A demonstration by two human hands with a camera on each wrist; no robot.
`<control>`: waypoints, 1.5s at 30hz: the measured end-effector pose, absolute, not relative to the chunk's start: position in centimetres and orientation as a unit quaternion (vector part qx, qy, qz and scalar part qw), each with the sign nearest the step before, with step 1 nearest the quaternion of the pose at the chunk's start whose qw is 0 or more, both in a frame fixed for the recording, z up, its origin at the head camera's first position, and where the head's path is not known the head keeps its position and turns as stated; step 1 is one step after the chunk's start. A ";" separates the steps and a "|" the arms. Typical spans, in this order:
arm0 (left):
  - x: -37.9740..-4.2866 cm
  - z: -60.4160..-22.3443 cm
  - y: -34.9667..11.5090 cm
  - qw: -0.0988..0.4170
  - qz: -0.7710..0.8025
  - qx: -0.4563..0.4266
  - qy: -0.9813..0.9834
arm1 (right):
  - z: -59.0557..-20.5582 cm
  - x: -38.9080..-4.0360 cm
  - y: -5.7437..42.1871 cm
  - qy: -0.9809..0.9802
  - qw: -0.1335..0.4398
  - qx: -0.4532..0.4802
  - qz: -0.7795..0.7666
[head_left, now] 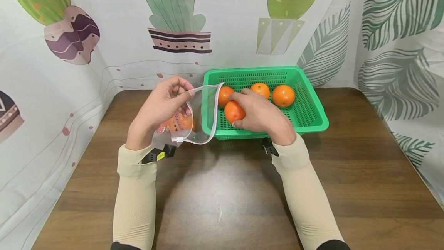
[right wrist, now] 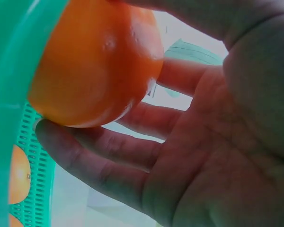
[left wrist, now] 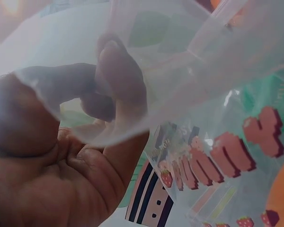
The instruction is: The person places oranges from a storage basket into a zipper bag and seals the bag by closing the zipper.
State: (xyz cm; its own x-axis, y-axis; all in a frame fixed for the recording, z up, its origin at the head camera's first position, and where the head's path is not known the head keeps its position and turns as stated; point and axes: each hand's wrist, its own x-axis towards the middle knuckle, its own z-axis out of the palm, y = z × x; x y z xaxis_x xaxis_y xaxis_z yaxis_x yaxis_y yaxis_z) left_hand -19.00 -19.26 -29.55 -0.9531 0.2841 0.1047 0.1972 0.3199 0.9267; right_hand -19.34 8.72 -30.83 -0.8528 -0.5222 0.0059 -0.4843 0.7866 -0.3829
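Note:
In the head view my left hand point(head_left: 163, 101) pinches the upper edge of a clear slider zip bag point(head_left: 204, 117) between thumb and fingers. The bag's mouth gapes to the right, and pink lettering point(left wrist: 217, 163) shows on its side in the left wrist view. Inside the bag lies an orange point(head_left: 180, 122), partly covered by the print. My right hand point(head_left: 256, 113) grips another orange point(head_left: 234, 112) over the front left of the green basket point(head_left: 313, 120). The right wrist view shows fingers curled round this orange point(right wrist: 99, 66).
Three more oranges sit in the basket: one at the left point(head_left: 225, 96), one at the back point(head_left: 260, 90), one at the right point(head_left: 283, 95). The basket stands at the back of the brown wooden table point(head_left: 222, 196), against a cactus-print cloth point(head_left: 236, 18).

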 end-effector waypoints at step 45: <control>-19.0 -29.5 -19.2 0.043 0.560 0.146 0.815 | -28.5 -15.9 7.8 0.908 -0.027 -0.342 -0.239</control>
State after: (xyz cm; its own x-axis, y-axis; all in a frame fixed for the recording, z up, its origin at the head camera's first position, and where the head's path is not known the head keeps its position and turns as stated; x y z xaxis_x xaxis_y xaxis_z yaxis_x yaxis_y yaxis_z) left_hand -18.96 -19.20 -29.47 -0.9535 0.2861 0.0946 0.1910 0.3309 0.9241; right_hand -15.92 7.77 -28.45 -0.7648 -0.6084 0.2122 -0.6340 0.6519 -0.4159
